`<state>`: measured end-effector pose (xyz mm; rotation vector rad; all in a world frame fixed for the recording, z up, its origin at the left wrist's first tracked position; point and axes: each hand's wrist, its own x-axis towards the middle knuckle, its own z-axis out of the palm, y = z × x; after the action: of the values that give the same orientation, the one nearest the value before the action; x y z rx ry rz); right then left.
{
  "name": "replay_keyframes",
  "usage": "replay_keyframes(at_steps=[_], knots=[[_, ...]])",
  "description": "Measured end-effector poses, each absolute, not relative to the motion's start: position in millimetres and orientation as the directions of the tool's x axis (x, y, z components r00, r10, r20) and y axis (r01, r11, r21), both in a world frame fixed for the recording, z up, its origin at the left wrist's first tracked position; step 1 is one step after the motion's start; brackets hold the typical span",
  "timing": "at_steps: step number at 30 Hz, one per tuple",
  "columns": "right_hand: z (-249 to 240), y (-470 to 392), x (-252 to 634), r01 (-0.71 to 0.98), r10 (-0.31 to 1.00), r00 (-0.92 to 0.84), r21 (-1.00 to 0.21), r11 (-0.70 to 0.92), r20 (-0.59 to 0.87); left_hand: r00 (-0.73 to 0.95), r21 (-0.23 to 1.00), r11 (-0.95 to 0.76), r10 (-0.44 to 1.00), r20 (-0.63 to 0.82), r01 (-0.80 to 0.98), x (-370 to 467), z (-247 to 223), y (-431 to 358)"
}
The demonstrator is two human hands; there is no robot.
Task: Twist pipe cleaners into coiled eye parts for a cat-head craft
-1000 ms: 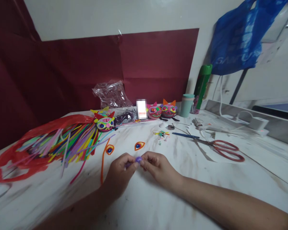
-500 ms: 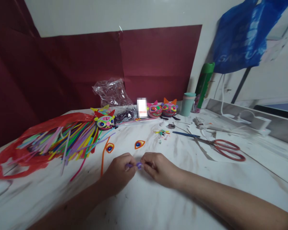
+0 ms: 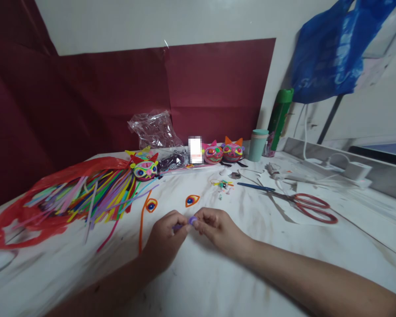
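Note:
A purple pipe cleaner [image 3: 192, 220], partly wound into a small coil, is pinched between my two hands above the table. My left hand [image 3: 168, 233] is closed on its straight end, most of which the fingers hide. The fingertips of my right hand [image 3: 216, 224] press on the coil. Just beyond the hands lie two eye shapes, a left eye [image 3: 151, 205] and a right eye [image 3: 192, 201], each with an orange outline around a blue centre. Beside the left eye runs a loose orange pipe cleaner [image 3: 141, 229].
Many coloured pipe cleaners [image 3: 95, 193] spread over a red plastic bag [image 3: 6, 237] at left. Animal-face crafts, one with red ears [image 3: 144, 171] and one with orange ears [image 3: 232, 150], stand at the back. Red-handled scissors [image 3: 312, 207] and a green cup [image 3: 258, 145] are at right.
My right fingers have shifted around the purple coil, which shows a little higher and rounder now. Both hands keep hold, and the things on the table stay put.

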<state>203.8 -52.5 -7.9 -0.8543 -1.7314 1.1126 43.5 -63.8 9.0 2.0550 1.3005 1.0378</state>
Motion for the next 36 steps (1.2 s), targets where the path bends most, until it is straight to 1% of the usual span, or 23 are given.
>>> replay_keyframes(at_steps=[3, 7, 10, 13, 15, 18, 20, 22, 24, 27, 29, 30, 32, 34, 36], knots=[[-3, -53, 207, 0.225, 0.86, -0.379, -0.867, 0.443, 0.341, 0.299, 0.704, -0.417, 0.908, 0.294, 0.574, 40, 9, -61], [2, -54, 210, 0.379, 0.793, -0.422, -0.709, 0.594, 0.439, 0.345, 0.652, -0.462, 0.886, 0.309, 0.602, 37, 9, -59], [3, -56, 211, 0.42, 0.719, -0.486, -0.589, 0.691, 0.497, 0.376, 0.626, -0.489, 0.871, 0.316, 0.608, 37, 9, -59], [0, -57, 211, 0.434, 0.69, -0.519, -0.54, 0.722, 0.505, 0.377, 0.628, -0.486, 0.872, 0.31, 0.608, 37, 9, -61], [0, -58, 210, 0.448, 0.725, -0.5, -0.576, 0.684, 0.473, 0.356, 0.633, -0.479, 0.877, 0.323, 0.608, 38, 9, -62], [2, -60, 208, 0.421, 0.78, -0.464, -0.671, 0.611, 0.419, 0.334, 0.626, -0.495, 0.869, 0.365, 0.603, 40, 10, -64], [4, -62, 207, 0.391, 0.778, -0.457, -0.689, 0.611, 0.43, 0.336, 0.613, -0.509, 0.86, 0.383, 0.604, 41, 10, -66], [5, -62, 207, 0.383, 0.769, -0.446, -0.68, 0.626, 0.457, 0.335, 0.611, -0.508, 0.861, 0.383, 0.607, 42, 10, -67], [5, -61, 207, 0.367, 0.786, -0.437, -0.712, 0.599, 0.437, 0.313, 0.629, -0.49, 0.871, 0.378, 0.604, 43, 10, -67], [2, -55, 207, 0.254, 0.839, -0.447, -0.856, 0.45, 0.309, 0.248, 0.688, -0.431, 0.902, 0.354, 0.584, 42, 11, -65], [0, -51, 205, 0.158, 0.857, -0.453, -0.924, 0.349, 0.247, 0.204, 0.73, -0.385, 0.922, 0.328, 0.564, 41, 12, -63], [-2, -50, 205, 0.118, 0.858, -0.454, -0.939, 0.324, 0.239, 0.19, 0.746, -0.37, 0.929, 0.319, 0.554, 41, 12, -63], [-5, -50, 203, 0.073, 0.857, -0.445, -0.943, 0.325, 0.26, 0.183, 0.755, -0.368, 0.929, 0.321, 0.543, 42, 12, -63], [-7, -52, 202, 0.097, 0.859, -0.417, -0.926, 0.365, 0.295, 0.197, 0.739, -0.39, 0.92, 0.339, 0.549, 43, 11, -63], [-8, -54, 202, 0.168, 0.866, -0.382, -0.897, 0.409, 0.323, 0.22, 0.723, -0.401, 0.916, 0.336, 0.562, 43, 11, -64]])
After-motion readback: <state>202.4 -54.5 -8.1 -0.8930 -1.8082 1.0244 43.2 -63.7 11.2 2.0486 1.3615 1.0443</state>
